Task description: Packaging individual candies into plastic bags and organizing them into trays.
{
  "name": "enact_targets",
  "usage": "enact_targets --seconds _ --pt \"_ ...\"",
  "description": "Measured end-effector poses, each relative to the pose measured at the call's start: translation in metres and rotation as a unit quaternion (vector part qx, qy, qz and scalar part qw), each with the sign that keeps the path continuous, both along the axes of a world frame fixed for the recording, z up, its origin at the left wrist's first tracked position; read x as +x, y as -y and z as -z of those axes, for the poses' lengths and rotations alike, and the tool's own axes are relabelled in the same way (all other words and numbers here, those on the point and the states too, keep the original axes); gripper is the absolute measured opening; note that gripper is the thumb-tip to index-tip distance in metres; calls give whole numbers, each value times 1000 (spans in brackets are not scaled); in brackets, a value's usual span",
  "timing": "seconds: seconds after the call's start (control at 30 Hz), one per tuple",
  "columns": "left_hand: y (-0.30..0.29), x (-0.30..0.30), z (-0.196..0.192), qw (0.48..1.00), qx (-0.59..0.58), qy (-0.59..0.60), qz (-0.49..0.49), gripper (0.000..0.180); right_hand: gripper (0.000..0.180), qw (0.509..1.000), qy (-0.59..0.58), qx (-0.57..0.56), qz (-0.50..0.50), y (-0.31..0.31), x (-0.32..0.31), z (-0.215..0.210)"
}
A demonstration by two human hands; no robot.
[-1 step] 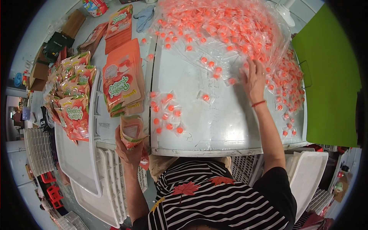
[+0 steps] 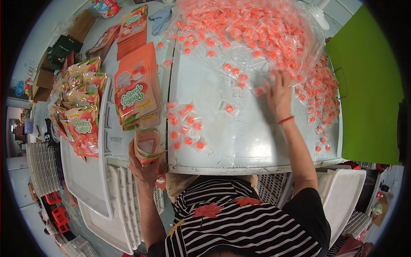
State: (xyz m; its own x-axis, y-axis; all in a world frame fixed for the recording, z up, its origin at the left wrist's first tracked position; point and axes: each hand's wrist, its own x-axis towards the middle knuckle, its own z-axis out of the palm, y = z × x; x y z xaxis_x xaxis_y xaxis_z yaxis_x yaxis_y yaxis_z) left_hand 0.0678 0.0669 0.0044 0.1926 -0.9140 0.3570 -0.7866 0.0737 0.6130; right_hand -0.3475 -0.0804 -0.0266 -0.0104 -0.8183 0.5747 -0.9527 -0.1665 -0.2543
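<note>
My left hand [image 2: 144, 170] grips an opened candy pouch [image 2: 147, 144] at the table's front edge, its mouth tipped up and gaping. Just beyond it lies a stack of flat printed pouches [image 2: 136, 88]. My right hand [image 2: 280, 96], a red cord round its wrist, reaches to the near edge of a big heap of red candies in clear wrappers [image 2: 252, 25]. Its fingers are stretched and apart, a little blurred, with nothing visible in them. A small group of wrapped candies [image 2: 188, 126] lies right of the opened pouch, and a single wrapped candy [image 2: 229, 109] sits farther right.
Filled pouches [image 2: 83, 124] stand in a white tray [image 2: 106, 171] at the left. More flat pouches [image 2: 132, 32] and a blue cloth [image 2: 160, 20] lie at the back. A green panel [image 2: 368, 90] borders the table's right side. White crates [image 2: 124, 205] are stacked below.
My right hand has shifted slightly to the left at the heap's edge. The left hand and its pouch stay in place.
</note>
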Motion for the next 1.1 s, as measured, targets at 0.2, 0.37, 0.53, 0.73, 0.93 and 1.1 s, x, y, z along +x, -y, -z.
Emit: enact_targets --seconds 0.2,0.37,0.53,0.73,0.93,1.1 --pt "5 -4 -3 999 -14 34 11 88 38 968 206 90 -113 -23 63 29" --pt "-4 6 1 1000 -18 14 -9 88 38 942 266 87 -184 41 43 16" --pt "6 -11 -9 1000 -28 8 11 87 41 914 164 227 -295 90 48 21" --pt "1 -5 -5 999 -35 13 9 87 40 905 122 206 -350 37 80 28" --pt "14 -19 -7 998 -10 53 15 89 72 942 -14 162 -294 -30 102 13" --pt "23 -29 -10 995 20 86 37 88 81 937 -21 198 -286 -58 110 12"
